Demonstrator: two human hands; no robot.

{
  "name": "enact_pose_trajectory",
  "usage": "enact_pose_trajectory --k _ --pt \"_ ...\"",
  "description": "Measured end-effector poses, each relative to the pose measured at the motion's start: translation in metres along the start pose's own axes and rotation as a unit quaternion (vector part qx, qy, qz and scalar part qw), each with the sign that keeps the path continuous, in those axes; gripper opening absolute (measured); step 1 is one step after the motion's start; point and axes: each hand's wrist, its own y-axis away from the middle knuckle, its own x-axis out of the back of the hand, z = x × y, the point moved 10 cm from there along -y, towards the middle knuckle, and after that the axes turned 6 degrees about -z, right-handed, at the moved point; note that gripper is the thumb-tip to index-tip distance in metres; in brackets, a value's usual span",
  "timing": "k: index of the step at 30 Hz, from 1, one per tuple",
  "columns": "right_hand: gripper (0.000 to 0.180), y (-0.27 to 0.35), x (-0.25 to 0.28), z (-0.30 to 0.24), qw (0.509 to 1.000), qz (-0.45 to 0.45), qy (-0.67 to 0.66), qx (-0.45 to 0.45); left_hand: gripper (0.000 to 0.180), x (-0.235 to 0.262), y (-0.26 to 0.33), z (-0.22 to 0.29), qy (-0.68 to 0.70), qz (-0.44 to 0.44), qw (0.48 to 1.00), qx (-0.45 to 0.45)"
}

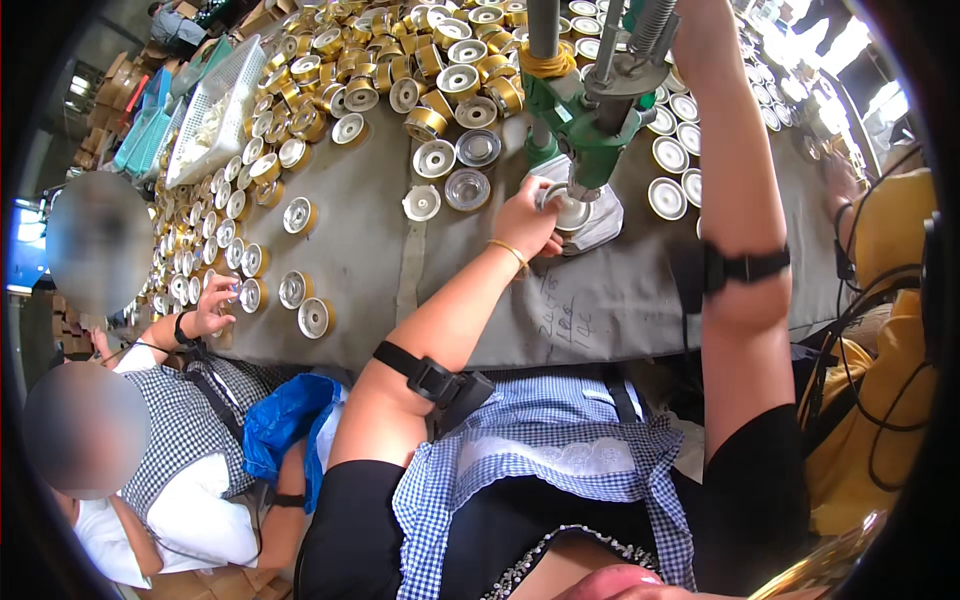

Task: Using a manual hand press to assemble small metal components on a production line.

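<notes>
My left hand (524, 222) is closed around the edge of a white-faced round part (573, 214), directly below the green bench press (597, 160). That part sits on a pale block (606, 225) at the foot of the press. My right arm stretches up along the press's right side. At the top edge, my right hand (697, 40) is partly cut off, beside the press's upper end and spring (655, 22); its fingers are hidden. Left of my left hand lie a clear-rimmed round part (467, 189) and a flat white disc (421, 203).
Gold-sided round parts (400, 70) are heaped across the far table. White-faced parts (668, 198) stand in rows right of the press. A white basket (215, 110) is at the far left. A co-worker's hand (212, 306) touches parts at left; another person in yellow (890, 230) is at right.
</notes>
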Motion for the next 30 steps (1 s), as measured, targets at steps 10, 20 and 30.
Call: enact_pose_trajectory --k 10,20,30 --pt "0.049 0.201 0.07 0.053 0.91 0.054 -0.412 -0.008 0.048 -0.027 -0.023 -0.029 0.341 -0.1 0.934 0.023" --pt "0.087 0.214 -0.077 0.122 0.867 -0.114 0.477 -0.083 0.032 0.052 -0.01 -0.006 -0.047 0.046 0.99 -0.125" --pt "0.063 0.201 0.005 0.098 0.719 0.041 0.694 -0.017 0.097 0.399 0.1 -0.074 -0.373 0.562 0.729 0.119"
